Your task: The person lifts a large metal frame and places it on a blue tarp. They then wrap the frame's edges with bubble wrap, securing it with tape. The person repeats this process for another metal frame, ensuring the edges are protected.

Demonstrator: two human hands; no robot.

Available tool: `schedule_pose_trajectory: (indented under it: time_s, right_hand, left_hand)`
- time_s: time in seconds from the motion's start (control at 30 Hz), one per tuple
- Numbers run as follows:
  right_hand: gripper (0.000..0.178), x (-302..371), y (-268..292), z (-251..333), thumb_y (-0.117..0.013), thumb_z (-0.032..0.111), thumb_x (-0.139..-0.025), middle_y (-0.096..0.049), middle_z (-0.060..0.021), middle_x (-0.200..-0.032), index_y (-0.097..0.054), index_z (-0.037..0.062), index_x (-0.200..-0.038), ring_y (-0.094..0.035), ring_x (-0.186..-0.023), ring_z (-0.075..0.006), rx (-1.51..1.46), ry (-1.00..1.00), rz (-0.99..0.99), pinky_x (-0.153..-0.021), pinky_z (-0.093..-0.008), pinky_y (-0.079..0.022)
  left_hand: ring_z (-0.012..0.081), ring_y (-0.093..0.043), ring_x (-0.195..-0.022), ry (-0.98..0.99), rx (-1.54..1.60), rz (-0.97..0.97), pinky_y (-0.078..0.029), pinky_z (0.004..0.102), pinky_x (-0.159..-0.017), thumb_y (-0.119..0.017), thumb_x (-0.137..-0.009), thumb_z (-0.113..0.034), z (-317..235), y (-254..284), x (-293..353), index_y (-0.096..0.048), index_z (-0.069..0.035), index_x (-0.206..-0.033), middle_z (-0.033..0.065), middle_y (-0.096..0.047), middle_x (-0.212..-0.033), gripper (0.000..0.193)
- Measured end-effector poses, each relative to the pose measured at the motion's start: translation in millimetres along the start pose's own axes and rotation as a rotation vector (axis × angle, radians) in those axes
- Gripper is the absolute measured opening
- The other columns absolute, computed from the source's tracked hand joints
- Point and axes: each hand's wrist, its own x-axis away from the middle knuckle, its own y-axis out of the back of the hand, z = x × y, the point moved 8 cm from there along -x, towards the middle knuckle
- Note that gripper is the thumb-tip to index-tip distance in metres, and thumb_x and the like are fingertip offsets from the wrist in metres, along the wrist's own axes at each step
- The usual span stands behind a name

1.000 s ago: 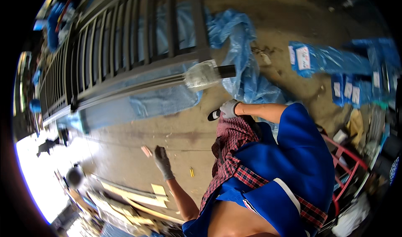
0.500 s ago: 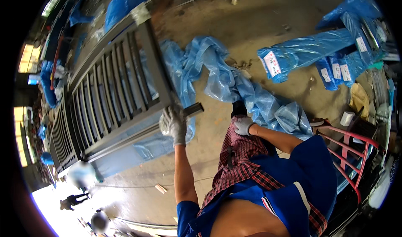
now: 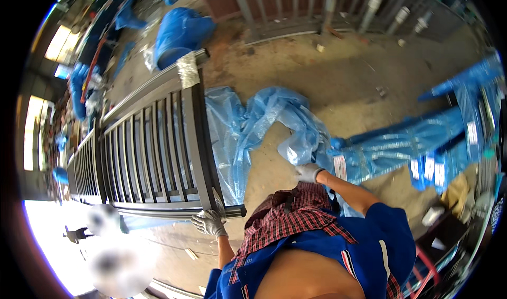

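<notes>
A dark metal railing panel (image 3: pixel 203 156) with upright bars stretches away on my left, silver tape (image 3: pixel 188 71) wrapped round its far corner. My left hand (image 3: pixel 209 223), in a grey-white glove, grips the panel's near corner, beside the end of a protruding bar. My right hand (image 3: pixel 309 173), gloved too, is at my knee with fingers outstretched and no object visible in it. Crumpled blue plastic wrap (image 3: pixel 285 106) lies on the floor beyond my hands, and part of it runs beneath the panel.
Blue-wrapped long packages (image 3: pixel 401 146) with white labels lie on the right. Another barred panel (image 3: pixel 296 8) stands at the far side. A red metal frame (image 3: pixel 425 267) is at the lower right. Two people, blurred in part, are at the left by the bright opening.
My view has tilted and I am bent lower, so the far barred panel now shows. My left hand remains at the railing corner; my right hand has shifted from my thigh to my knee.
</notes>
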Motion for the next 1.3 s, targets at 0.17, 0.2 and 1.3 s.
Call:
schedule_pose_trajectory:
  time_s: [0.17, 0.2, 1.3]
  right_hand:
    - [0.035, -50, 135, -42, -0.059, 0.037, -0.09, -0.069, -0.0162, -0.098, -0.062, 0.0038, -0.101, -0.066, -0.093, -0.0334, -0.15, -0.105, -0.21, -0.081, -0.0423, -0.051]
    - [0.034, -65, 155, -42, -0.059, 0.036, -0.09, -0.069, -0.0164, -0.096, -0.062, 0.0043, -0.101, -0.066, -0.092, -0.0339, -0.179, -0.104, -0.219, -0.08, -0.0425, -0.051]
    - [0.03, -690, 526, 7, -0.059, 0.032, -0.092, -0.068, -0.0163, -0.084, -0.063, 0.0031, -0.1, -0.066, -0.082, -0.0343, 0.019, 0.248, 0.228, -0.073, -0.0423, -0.052]
  left_hand:
    - [0.0381, -0.031, -0.139, 0.31, 0.002, 0.358, -0.023, 0.0523, -0.112, -0.044, -0.091, -0.058, -6, -13, -9, -0.033, 0.0, -0.145, 0.0235, -0.037, -0.148, 0.08]
    - [0.0384, -0.032, -0.138, 0.256, -0.095, 0.431, -0.023, 0.0523, -0.112, -0.042, -0.093, -0.057, -16, -6, -13, -0.034, 0.001, -0.144, 0.0235, -0.038, -0.147, 0.077]
    - [0.0402, -0.025, -0.142, -0.114, 0.641, 0.159, -0.018, 0.0493, -0.117, -0.062, -0.088, -0.041, -654, -5, -495, -0.032, 0.0, -0.146, 0.0235, -0.03, -0.152, 0.077]
